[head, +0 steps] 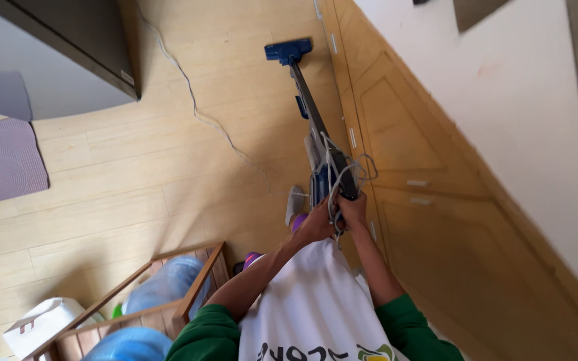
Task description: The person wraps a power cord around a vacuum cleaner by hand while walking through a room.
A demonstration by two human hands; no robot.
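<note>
Wooden floor carries a slim blue-headed stick vacuum (pixel 316 127), tilted, grey-bodied.

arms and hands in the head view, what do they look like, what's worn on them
Both arms wear green sleeves pushed up above the elbows, leaving the forearms bare. Over the chest is a white apron or vest with dark lettering and a small yellow-green mark at its lower edge. The left hand and right hand are bare: no gloves, and no watch, ring or band that can be made out.
</note>
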